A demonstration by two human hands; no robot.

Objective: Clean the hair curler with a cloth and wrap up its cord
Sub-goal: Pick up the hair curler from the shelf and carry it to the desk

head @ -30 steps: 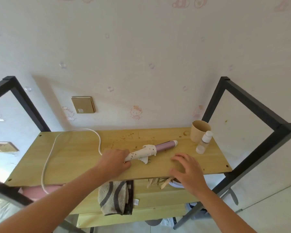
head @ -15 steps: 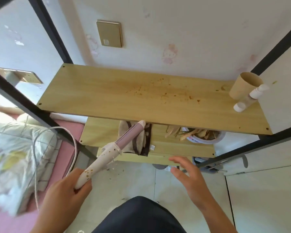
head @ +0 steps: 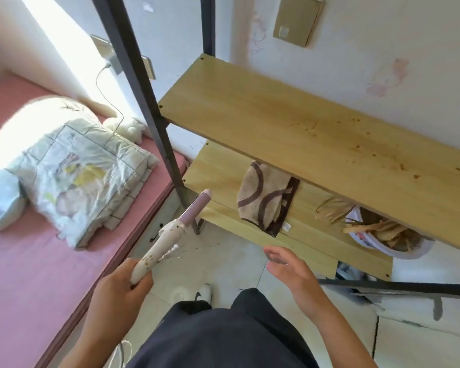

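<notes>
Lower shelf (head: 219,176) carries a brown patterned cloth (head: 260,197).

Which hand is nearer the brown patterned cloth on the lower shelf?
Right. The right hand hovers open just below the cloth, not touching; the left hand grips the hair curler farther left.

- A home bedroom: a bed with a pink sheet (head: 24,261) lies along the left.
- A folded white quilt with pastel prints (head: 77,176) and a white plush toy (head: 129,128) rest on it.
- Pale wallpaper with pink cartoon figures (head: 388,78) carries a gold switch plate (head: 298,19).
- A pale wooden shelf in a black metal frame (head: 303,134) stands beside the bed.
</notes>
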